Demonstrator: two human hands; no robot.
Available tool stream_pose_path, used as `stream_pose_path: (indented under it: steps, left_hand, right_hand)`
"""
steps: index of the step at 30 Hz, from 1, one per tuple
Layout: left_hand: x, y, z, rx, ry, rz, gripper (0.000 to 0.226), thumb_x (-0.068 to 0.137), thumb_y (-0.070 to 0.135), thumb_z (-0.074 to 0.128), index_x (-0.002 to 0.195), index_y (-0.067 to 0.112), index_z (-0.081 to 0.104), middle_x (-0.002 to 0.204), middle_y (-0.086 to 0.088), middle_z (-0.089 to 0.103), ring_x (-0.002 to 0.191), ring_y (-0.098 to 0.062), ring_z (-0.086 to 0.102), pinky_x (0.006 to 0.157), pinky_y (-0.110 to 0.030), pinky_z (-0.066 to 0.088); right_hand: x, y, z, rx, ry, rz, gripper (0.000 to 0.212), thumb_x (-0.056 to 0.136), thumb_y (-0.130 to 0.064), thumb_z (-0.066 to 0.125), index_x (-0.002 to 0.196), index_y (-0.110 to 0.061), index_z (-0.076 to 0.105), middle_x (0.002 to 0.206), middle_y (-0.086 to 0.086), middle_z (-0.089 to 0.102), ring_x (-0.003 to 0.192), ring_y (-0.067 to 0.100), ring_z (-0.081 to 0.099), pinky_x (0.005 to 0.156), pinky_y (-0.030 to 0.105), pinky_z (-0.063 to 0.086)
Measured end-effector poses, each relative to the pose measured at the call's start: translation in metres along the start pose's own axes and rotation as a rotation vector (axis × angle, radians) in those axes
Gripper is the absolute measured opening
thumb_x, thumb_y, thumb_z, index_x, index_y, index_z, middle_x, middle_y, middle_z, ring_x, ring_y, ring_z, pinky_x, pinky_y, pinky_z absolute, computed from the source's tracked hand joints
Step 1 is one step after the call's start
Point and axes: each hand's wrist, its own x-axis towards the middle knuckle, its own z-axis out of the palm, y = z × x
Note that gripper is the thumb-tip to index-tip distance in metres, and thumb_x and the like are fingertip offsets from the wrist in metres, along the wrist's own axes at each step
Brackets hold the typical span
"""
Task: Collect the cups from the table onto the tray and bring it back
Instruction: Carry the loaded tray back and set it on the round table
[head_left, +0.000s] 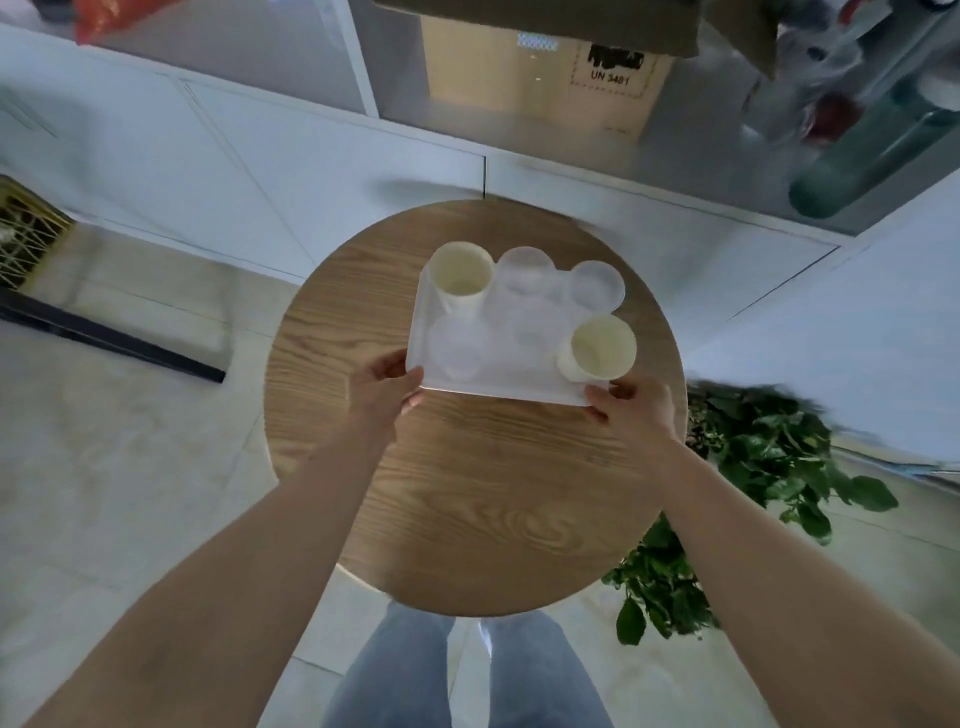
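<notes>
A white rectangular tray (498, 387) sits over the far half of a round wooden table (467, 493). On it stand two cream paper cups, one at the far left (461, 280) and one at the near right (600, 351), plus several clear plastic cups (595, 286) between them. My left hand (387, 387) grips the tray's near left corner. My right hand (631, 408) grips its near right corner. Whether the tray rests on the table or is lifted I cannot tell.
White cabinets (260, 156) run along the wall behind the table. A cardboard box (545, 67) stands on a shelf above. A leafy green plant (753, 493) is right of the table. A wire basket (26, 234) sits at far left. My legs (457, 675) are below.
</notes>
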Motion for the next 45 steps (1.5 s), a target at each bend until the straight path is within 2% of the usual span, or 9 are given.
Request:
stream_pose_path:
  steps: [3, 8, 12, 16, 20, 26, 32, 37, 45]
  left_hand:
    - [0.004, -0.011, -0.003, 0.013, 0.038, -0.011, 0.029, 0.082, -0.006, 0.068, 0.106, 0.009, 0.065, 0.09, -0.002, 0.067, 0.082, -0.017, 0.064, 0.075, -0.029, 0.055]
    - [0.01, -0.026, -0.016, 0.022, 0.112, -0.017, 0.028, 0.081, -0.008, 0.067, 0.104, 0.008, 0.064, 0.085, -0.002, 0.065, 0.079, -0.017, 0.061, 0.071, -0.029, 0.053]
    - [0.021, -0.033, -0.032, 0.09, 0.163, 0.01, 0.023, 0.079, -0.009, 0.068, 0.094, 0.009, 0.067, 0.081, -0.004, 0.065, 0.074, -0.018, 0.061, 0.065, -0.028, 0.053]
    - [0.03, -0.044, -0.045, 0.181, 0.229, 0.038, 0.029, 0.075, -0.006, 0.072, 0.102, 0.004, 0.071, 0.083, -0.006, 0.07, 0.071, -0.02, 0.064, 0.068, -0.03, 0.054]
    - [0.035, -0.049, -0.047, 0.208, 0.261, 0.08, 0.029, 0.074, -0.006, 0.073, 0.101, 0.006, 0.072, 0.081, -0.004, 0.07, 0.068, -0.018, 0.063, 0.064, -0.029, 0.053]
    - [0.032, -0.053, -0.045, 0.172, 0.308, 0.093, 0.024, 0.072, -0.002, 0.077, 0.09, 0.014, 0.073, 0.077, -0.002, 0.071, 0.065, -0.019, 0.062, 0.069, -0.03, 0.055]
    - [0.018, -0.065, -0.042, 0.034, 0.302, 0.052, 0.027, 0.076, 0.001, 0.076, 0.103, 0.004, 0.072, 0.087, -0.008, 0.074, 0.071, -0.018, 0.071, 0.075, -0.03, 0.058]
    - [0.014, -0.07, -0.037, -0.039, 0.365, 0.024, 0.025, 0.077, 0.0, 0.076, 0.101, 0.001, 0.071, 0.088, -0.011, 0.074, 0.065, -0.014, 0.072, 0.074, -0.03, 0.06]
    - [0.017, -0.067, -0.031, -0.017, 0.421, 0.014, 0.025, 0.075, 0.0, 0.078, 0.099, 0.001, 0.072, 0.087, -0.012, 0.074, 0.063, -0.015, 0.071, 0.07, -0.029, 0.06]
  right_hand:
    - [0.013, 0.003, 0.005, -0.022, -0.028, -0.005, 0.017, 0.078, -0.017, 0.075, 0.071, -0.003, 0.069, 0.065, 0.008, 0.072, 0.068, 0.02, 0.069, 0.07, 0.035, 0.056]
    - [0.025, 0.005, 0.022, -0.052, -0.077, 0.001, 0.02, 0.078, -0.017, 0.075, 0.068, -0.004, 0.063, 0.064, 0.006, 0.068, 0.049, 0.009, 0.059, 0.045, 0.014, 0.044]
    - [0.026, 0.007, 0.044, -0.01, -0.128, 0.003, 0.011, 0.079, -0.016, 0.075, 0.081, -0.007, 0.069, 0.069, 0.006, 0.075, 0.058, 0.011, 0.067, 0.057, 0.018, 0.053]
    - [0.028, 0.009, 0.057, 0.013, -0.118, -0.026, 0.007, 0.081, -0.013, 0.074, 0.081, -0.009, 0.068, 0.072, 0.009, 0.075, 0.062, 0.012, 0.071, 0.056, 0.017, 0.054]
    - [0.03, 0.009, 0.064, 0.006, -0.093, -0.054, 0.01, 0.081, -0.013, 0.075, 0.074, -0.013, 0.067, 0.068, 0.006, 0.074, 0.051, 0.001, 0.065, 0.045, 0.008, 0.047]
    - [0.03, 0.016, 0.066, 0.04, -0.082, -0.067, 0.01, 0.081, -0.013, 0.076, 0.087, -0.012, 0.068, 0.078, 0.006, 0.075, 0.062, 0.01, 0.073, 0.058, 0.021, 0.058]
    - [0.025, 0.028, 0.063, 0.118, -0.071, -0.005, 0.02, 0.082, -0.017, 0.074, 0.101, -0.013, 0.069, 0.078, 0.003, 0.075, 0.066, 0.013, 0.074, 0.059, 0.025, 0.058]
    - [0.026, 0.031, 0.061, 0.185, -0.058, 0.04, 0.014, 0.086, -0.013, 0.071, 0.1, -0.013, 0.07, 0.079, 0.004, 0.076, 0.067, 0.012, 0.074, 0.058, 0.021, 0.057]
    - [0.026, 0.034, 0.068, 0.274, -0.021, 0.1, 0.008, 0.086, -0.008, 0.069, 0.094, -0.01, 0.069, 0.074, 0.005, 0.074, 0.066, 0.013, 0.074, 0.062, 0.027, 0.06]
